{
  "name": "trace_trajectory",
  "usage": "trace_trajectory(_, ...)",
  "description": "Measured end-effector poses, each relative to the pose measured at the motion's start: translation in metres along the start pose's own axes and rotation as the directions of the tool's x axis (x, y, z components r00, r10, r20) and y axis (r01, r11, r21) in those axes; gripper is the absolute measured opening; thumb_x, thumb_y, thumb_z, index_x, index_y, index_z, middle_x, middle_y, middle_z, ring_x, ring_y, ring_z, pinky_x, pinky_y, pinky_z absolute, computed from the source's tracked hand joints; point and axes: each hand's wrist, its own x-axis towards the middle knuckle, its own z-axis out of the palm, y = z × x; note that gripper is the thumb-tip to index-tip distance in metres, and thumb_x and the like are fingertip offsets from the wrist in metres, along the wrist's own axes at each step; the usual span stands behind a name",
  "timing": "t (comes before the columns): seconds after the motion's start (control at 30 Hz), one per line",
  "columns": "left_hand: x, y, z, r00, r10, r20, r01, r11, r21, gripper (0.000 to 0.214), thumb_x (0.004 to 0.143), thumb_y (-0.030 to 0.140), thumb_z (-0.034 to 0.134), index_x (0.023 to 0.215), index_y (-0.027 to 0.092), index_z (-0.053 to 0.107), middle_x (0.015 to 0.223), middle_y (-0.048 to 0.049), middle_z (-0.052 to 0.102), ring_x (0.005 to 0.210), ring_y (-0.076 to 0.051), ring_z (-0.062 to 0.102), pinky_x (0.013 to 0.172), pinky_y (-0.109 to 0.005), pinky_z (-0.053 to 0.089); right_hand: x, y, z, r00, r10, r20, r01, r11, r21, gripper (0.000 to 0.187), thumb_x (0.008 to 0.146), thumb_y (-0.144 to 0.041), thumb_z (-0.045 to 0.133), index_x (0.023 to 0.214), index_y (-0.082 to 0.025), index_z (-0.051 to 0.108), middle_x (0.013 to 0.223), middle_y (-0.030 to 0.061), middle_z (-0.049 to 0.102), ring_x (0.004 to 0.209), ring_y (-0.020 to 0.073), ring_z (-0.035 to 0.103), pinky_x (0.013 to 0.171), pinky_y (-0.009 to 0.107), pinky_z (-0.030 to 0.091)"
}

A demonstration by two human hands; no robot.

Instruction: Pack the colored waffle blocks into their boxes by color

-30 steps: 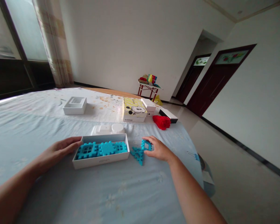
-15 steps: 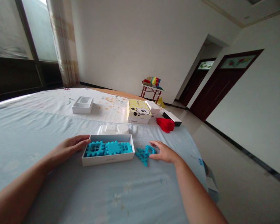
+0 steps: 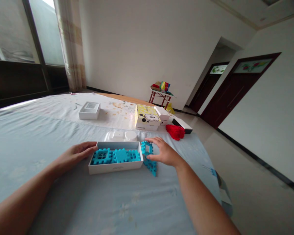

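A shallow white box lies on the light blue cloth and holds several flat turquoise waffle blocks. My left hand rests flat against the box's left end, fingers stretched out. My right hand grips a turquoise block piece, held upright against the box's right end. More joined turquoise pieces lie on the cloth just below that hand.
A white plastic insert lies behind the box. Farther back are a small white tray, a yellow cartoon-print box, white and black boxes and a red block heap. The table edge drops off at right.
My right hand has lifted a turquoise piece from the cloth and brought it left, up against the box's right end. The left hand stays at the box's left end.
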Motion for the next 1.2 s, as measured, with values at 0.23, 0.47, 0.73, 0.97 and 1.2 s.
trace_trajectory(0.23, -0.004, 0.005, 0.003, 0.999, 0.011, 0.031, -0.010, 0.999, -0.035, 0.063, 0.069, 0.054, 0.058, 0.119, 0.017, 0.051, 0.100, -0.0048, 0.071, 0.091, -0.024, 0.065, 0.077, -0.030, 0.052, 0.045, -0.026, 0.009, 0.954, -0.098, 0.282, 0.132, 0.986, -0.101, 0.064, 0.062, -0.023, 0.069, 0.122, -0.022, 0.049, 0.117, 0.0055, 0.054, 0.109, 0.0224, 0.043, 0.095, 0.035, 0.031)
trace_trajectory(0.47, -0.007, 0.011, 0.004, 1.000, 0.016, 0.027, -0.015, 0.999, -0.032, 0.063, 0.066, 0.056, 0.059, 0.115, 0.016, 0.055, 0.099, -0.0035, 0.071, 0.091, -0.023, 0.065, 0.078, -0.027, 0.051, 0.052, -0.017, 0.011, 0.917, -0.096, 0.387, 0.103, 0.995, 0.001, 0.065, 0.063, -0.030, 0.072, 0.122, -0.019, 0.050, 0.113, 0.0061, 0.057, 0.106, 0.0197, 0.048, 0.093, 0.031, 0.034)
trace_trajectory(0.73, -0.003, 0.004, 0.001, 1.000, 0.006, -0.009, -0.006, 1.000, 0.021, 0.066, 0.065, 0.058, 0.059, 0.115, 0.016, 0.054, 0.103, -0.0035, 0.069, 0.094, -0.022, 0.063, 0.079, -0.024, 0.050, 0.041, -0.006, 0.012, 0.968, -0.113, 0.222, 0.087, 0.988, 0.124, 0.044, 0.072, -0.027, 0.064, 0.114, -0.020, 0.056, 0.106, 0.0038, 0.063, 0.101, 0.0170, 0.054, 0.091, 0.030, 0.037)
trace_trajectory(0.97, -0.004, 0.008, 0.002, 1.000, -0.025, 0.003, 0.025, 1.000, -0.002, 0.066, 0.063, 0.060, 0.060, 0.113, 0.017, 0.054, 0.098, -0.0025, 0.071, 0.093, -0.024, 0.064, 0.079, -0.029, 0.051, 0.006, 0.025, 0.011, 0.966, 0.243, 0.083, -0.253, 0.958, 0.136, 0.035, 0.074, -0.032, 0.059, 0.106, -0.016, 0.059, 0.091, 0.0052, 0.066, 0.085, 0.0161, 0.059, 0.076, 0.027, 0.043)
trace_trajectory(1.2, -0.003, 0.005, 0.003, 0.999, -0.035, -0.038, 0.036, 0.999, 0.012, 0.067, 0.063, 0.059, 0.060, 0.114, 0.017, 0.054, 0.099, -0.0039, 0.070, 0.093, -0.027, 0.063, 0.083, -0.036, 0.050, -0.025, 0.021, 0.021, 0.916, 0.348, 0.198, -0.321, 0.934, -0.156, 0.047, 0.055, -0.048, 0.071, 0.092, -0.019, 0.063, 0.086, 0.0030, 0.060, 0.078, 0.0174, 0.055, 0.066, 0.026, 0.040)
